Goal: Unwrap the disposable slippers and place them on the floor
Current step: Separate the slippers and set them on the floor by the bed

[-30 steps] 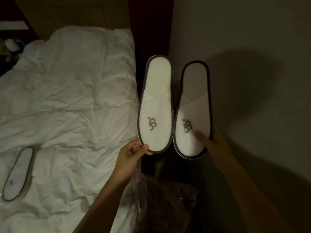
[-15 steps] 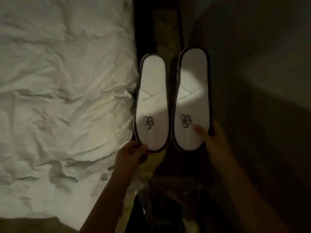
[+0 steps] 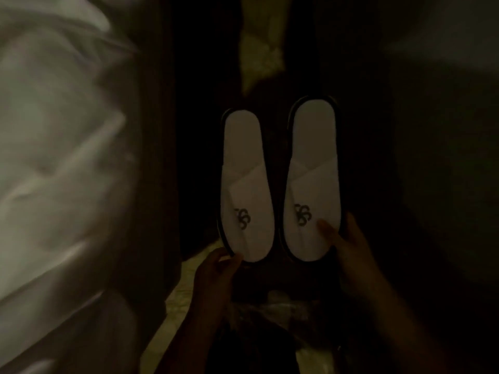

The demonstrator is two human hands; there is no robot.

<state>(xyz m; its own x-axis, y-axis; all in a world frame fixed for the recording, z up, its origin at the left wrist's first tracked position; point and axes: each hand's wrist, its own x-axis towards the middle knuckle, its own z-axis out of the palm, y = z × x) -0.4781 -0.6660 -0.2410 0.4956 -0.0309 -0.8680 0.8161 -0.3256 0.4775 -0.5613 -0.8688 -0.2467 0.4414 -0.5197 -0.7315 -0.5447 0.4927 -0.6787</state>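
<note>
Two white disposable slippers with dark edging and a dark logo are held side by side, toes toward me. My left hand (image 3: 216,268) pinches the toe edge of the left slipper (image 3: 244,184). The right slipper (image 3: 313,179) is gripped at its toe by my right hand (image 3: 348,249), thumb on top. Both slippers hang over the dark gap beside the bed. Whether they touch the floor is unclear in the dim light.
A bed with a rumpled white duvet (image 3: 54,157) fills the left side. Crinkled clear plastic wrapping (image 3: 272,309) lies below my hands. A strip of pale patterned floor (image 3: 259,49) shows beyond the slippers. A dim wall (image 3: 432,130) stands at the right.
The view has tilted down and the scene has darkened. Both hands have lowered the slippers toward the floor beside the bed, still holding them side by side.
</note>
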